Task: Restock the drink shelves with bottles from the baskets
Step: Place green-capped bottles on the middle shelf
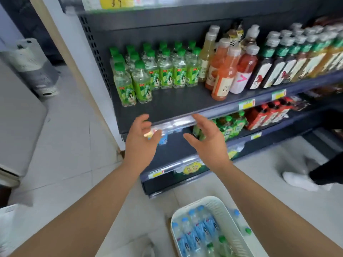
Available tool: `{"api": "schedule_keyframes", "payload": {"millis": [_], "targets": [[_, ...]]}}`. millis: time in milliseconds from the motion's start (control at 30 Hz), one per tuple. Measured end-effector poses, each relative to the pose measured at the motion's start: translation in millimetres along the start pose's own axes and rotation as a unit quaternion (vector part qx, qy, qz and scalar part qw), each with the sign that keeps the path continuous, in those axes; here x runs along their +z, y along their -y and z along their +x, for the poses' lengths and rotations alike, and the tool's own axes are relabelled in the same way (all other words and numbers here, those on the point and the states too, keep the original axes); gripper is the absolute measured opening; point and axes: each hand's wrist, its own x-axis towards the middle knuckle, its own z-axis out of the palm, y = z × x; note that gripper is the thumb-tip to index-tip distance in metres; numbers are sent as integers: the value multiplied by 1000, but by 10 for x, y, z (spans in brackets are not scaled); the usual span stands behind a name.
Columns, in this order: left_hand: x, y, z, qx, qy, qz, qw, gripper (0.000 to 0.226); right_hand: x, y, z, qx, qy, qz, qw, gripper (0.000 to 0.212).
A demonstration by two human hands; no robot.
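A dark shelving unit (176, 102) fills the view in a small shop, its middle shelf carrying green-capped bottles (159, 71) at the left, orange and pink drinks (224, 71) beside them and dark tea bottles (274, 62) running off to the right. A bare strip of shelf lies in front of the green rows.

On the floor below, near the foot of the unit, a white basket (195, 199) holds the stock to be moved: blue-labelled bottles (196, 232) lying packed together, with a few green caps among them. A second person's white shoe (298, 180) shows at the right.

Both arms reach forward at full stretch. The left hand (141, 140) and right hand (207, 138) hang just in front of the middle shelf's edge, palms turned toward each other. The fingers (202, 117) are spread and loosely bent, and neither hand holds anything.

The step in hand looks like going to the basket for more stock. It would go best by taking 1 bottle per hand near the neck. Green caps belong upright in the bare front strip, labels outward, set down gently so the standing rows do not topple.
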Motion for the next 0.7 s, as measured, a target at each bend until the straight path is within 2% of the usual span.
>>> {"api": "schedule_keyframes", "payload": {"millis": [100, 267, 467, 600, 700], "targets": [[319, 239, -592, -59, 22, -27, 998, 46, -303, -384, -599, 51, 2, 2, 999, 45], [908, 736, -1521, -149, 84, -37, 985, 44, -672, -1140, -1548, 127, 10, -57, 990, 44], [1635, 1626, -2459, -257, 165, 19, 952, 40, -707, -2095, -2482, 217, 67, -114, 967, 46], [2102, 2248, -2920, -350, 185, 36, 918, 54, -625, -2711, -2887, 282, 103, -140, 943, 53], [2426, 2663, -3130, -390, 200, 52, 898, 68, -555, -3076, -3057, 310, 104, -142, 934, 56]]}}
